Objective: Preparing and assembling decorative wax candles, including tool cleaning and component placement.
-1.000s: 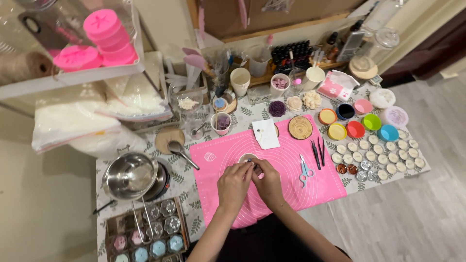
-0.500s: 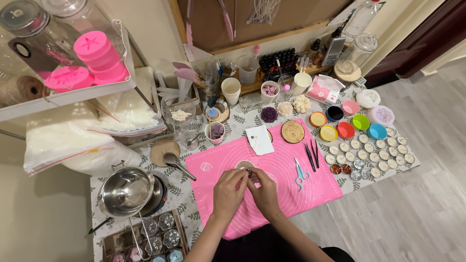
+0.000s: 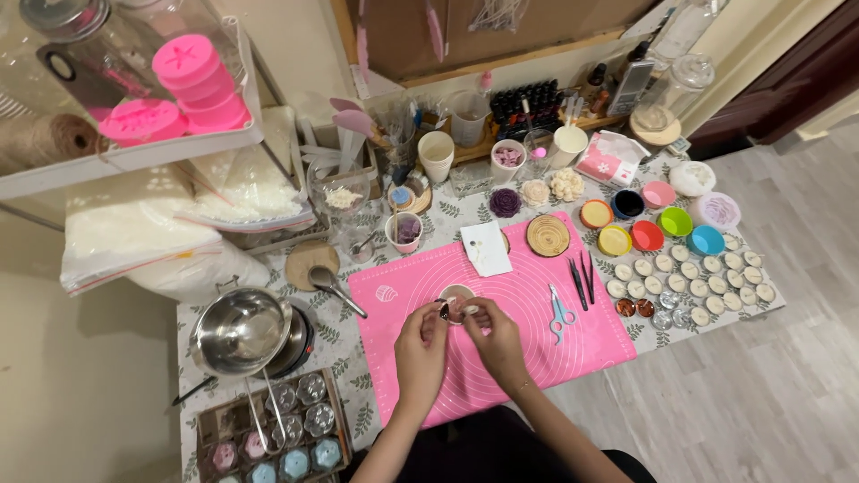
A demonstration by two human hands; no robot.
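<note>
Working at the near edge of the bench (image 3: 358, 358), over the pink mat (image 3: 501, 313). Left hand (image 3: 420, 344) and right hand (image 3: 492, 335) both pinching, fingertips closed on a small pale cup (image 3: 456, 300) held between them just above the mat's middle; whether the cup is resting on the mat or lifted clear, not possible to tell. Left fingertips also touching a small dark piece at the cup's rim, too small to make out.

Risking a tip, most likely: a cup that small, gripped only at the rim by fingertips, probably rocking over if either hand lets go unevenly, spilling whatever is inside onto the mat. Slipping from the pinch, falling past the near edge onto the lap, also possible.

Lying just right of the hands, blue-handled scissors (image 3: 559, 315) and dark tweezers (image 3: 582, 279); a right wrist swinging outward probably knocking them off the mat. Resting at the mat's far edge, a white paper (image 3: 488, 248) and a round wooden coaster (image 3: 548, 235), easily dragged by a reaching sleeve.

Sitting at the bench's left edge, a steel bowl (image 3: 242, 329) on a burner, possibly hot, close to the left elbow. Crowding the right end, rows of small tealight cups (image 3: 693, 279) and coloured bowls (image 3: 662, 228); a careless reach likely scattering them. Standing along the far edge, cups and jars, well apart.
</note>
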